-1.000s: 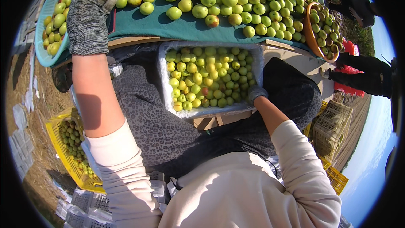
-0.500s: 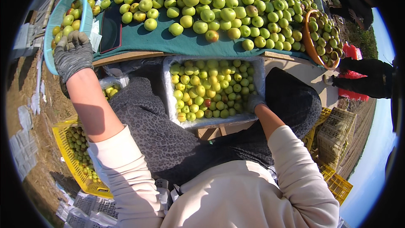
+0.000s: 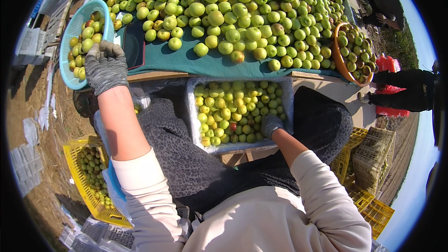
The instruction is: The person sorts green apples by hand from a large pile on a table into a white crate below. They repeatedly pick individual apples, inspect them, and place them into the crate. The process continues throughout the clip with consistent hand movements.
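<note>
My left hand point(image 3: 107, 67), in a grey knit glove, is beside the right rim of a light blue plastic basket point(image 3: 68, 74) of round green and reddish fruits, which look like jujubes. Its fingers are curled; whatever they may hold is hidden. My right hand point(image 3: 272, 126), gloved too, rests on the fruits at the right side of a lined white box point(image 3: 192, 126) between my knees. Its fingertips point down and are hidden, so I cannot see whether a fruit is in them. One red-brown fruit point(image 3: 233, 126) stands out among the green ones there.
A teal-covered table point(image 3: 224, 67) bears a large heap of fruits. Near the blue basket lies a dark flat device with a red edge point(image 3: 134, 44). An orange basket point(image 3: 339, 56) of fruits sits at the right corner. Yellow crates point(image 3: 77, 177) flank me. A person point(image 3: 389, 4) stands at far right.
My left hand has moved right, from over the blue basket's near rim to just beside it. My right hand has shifted left and lower in the box. The whole view has shifted slightly.
</note>
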The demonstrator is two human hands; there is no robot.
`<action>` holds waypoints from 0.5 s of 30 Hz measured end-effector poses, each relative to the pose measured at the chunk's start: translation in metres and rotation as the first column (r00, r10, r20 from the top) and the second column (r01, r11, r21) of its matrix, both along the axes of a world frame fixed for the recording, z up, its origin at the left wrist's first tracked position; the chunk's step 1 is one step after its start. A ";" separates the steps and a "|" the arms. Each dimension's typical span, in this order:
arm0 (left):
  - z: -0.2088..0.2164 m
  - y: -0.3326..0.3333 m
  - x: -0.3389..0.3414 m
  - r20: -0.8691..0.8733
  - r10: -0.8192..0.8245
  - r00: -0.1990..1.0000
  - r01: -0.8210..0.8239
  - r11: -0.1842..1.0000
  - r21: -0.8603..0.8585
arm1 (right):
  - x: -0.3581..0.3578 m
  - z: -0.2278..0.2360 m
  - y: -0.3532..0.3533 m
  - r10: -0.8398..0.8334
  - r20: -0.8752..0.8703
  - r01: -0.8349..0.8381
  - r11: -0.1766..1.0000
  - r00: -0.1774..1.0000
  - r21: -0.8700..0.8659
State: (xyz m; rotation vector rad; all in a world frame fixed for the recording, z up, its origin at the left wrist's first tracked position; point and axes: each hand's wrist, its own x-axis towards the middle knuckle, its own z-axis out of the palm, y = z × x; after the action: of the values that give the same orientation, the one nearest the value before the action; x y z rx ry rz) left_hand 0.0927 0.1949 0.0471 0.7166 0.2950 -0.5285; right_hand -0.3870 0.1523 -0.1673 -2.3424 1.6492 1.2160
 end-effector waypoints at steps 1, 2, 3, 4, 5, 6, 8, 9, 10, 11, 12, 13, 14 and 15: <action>0.001 -0.003 -0.009 0.010 -0.078 0.997 0.078 0.996 -0.039 | 0.000 0.006 -0.002 -0.076 0.038 0.069 0.983 0.996 0.170; 0.004 -0.007 -0.015 -0.001 -0.129 0.992 0.129 0.992 -0.002 | 0.000 0.016 -0.006 -0.070 0.065 0.053 0.971 0.995 0.232; 0.004 -0.010 -0.022 0.065 -0.202 0.977 0.202 0.979 -0.001 | 0.004 0.028 -0.010 -0.098 0.182 0.064 0.981 0.979 0.185; 0.005 -0.013 -0.027 0.097 -0.227 0.969 0.226 0.974 0.026 | 0.012 0.040 -0.012 -0.108 0.281 0.060 0.983 0.954 0.173; 0.005 -0.015 -0.030 0.138 -0.265 0.954 0.263 0.964 0.038 | 0.023 0.052 -0.015 -0.068 0.432 0.003 0.989 0.899 0.148; 0.005 -0.016 -0.033 0.134 -0.271 0.953 0.263 0.962 0.074 | 0.037 0.062 -0.014 -0.070 0.501 -0.021 0.985 0.863 0.174; 0.006 -0.017 -0.036 0.176 -0.316 0.932 0.302 0.948 0.101 | 0.068 0.074 -0.010 0.006 0.575 -0.120 0.980 0.818 0.160; 0.006 -0.018 -0.037 0.178 -0.324 0.929 0.309 0.945 0.105 | 0.085 0.074 -0.007 0.081 0.583 -0.183 0.976 0.808 0.119; 0.006 -0.017 -0.038 0.181 -0.333 0.925 0.318 0.942 0.107 | 0.099 0.071 -0.008 0.077 0.528 -0.197 0.965 0.846 0.175; 0.006 -0.016 -0.038 0.162 -0.332 0.929 0.316 0.941 0.117 | 0.109 0.067 -0.006 0.171 0.466 -0.272 0.949 0.868 0.159; 0.005 -0.016 -0.038 0.165 -0.327 0.930 0.309 0.942 0.127 | 0.117 0.063 -0.008 -0.092 0.550 -0.035 0.976 0.830 0.217; 0.005 -0.015 -0.038 0.179 -0.332 0.926 0.312 0.941 0.129 | 0.123 0.059 -0.010 -0.340 0.556 0.195 0.932 0.758 0.304; 0.005 -0.014 -0.038 0.172 -0.330 0.928 0.310 0.941 0.134 | 0.124 0.057 -0.012 -0.325 0.574 0.186 0.940 0.751 0.287; 0.005 -0.014 -0.038 0.148 -0.326 0.934 0.308 0.942 0.133 | 0.126 0.056 -0.015 -0.307 0.591 0.178 0.947 0.746 0.268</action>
State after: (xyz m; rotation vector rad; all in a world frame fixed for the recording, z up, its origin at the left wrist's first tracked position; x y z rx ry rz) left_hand 0.0551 0.1809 0.0523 0.9164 0.0473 -0.7582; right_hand -0.2612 0.1378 -0.1113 -1.9993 1.4432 0.4297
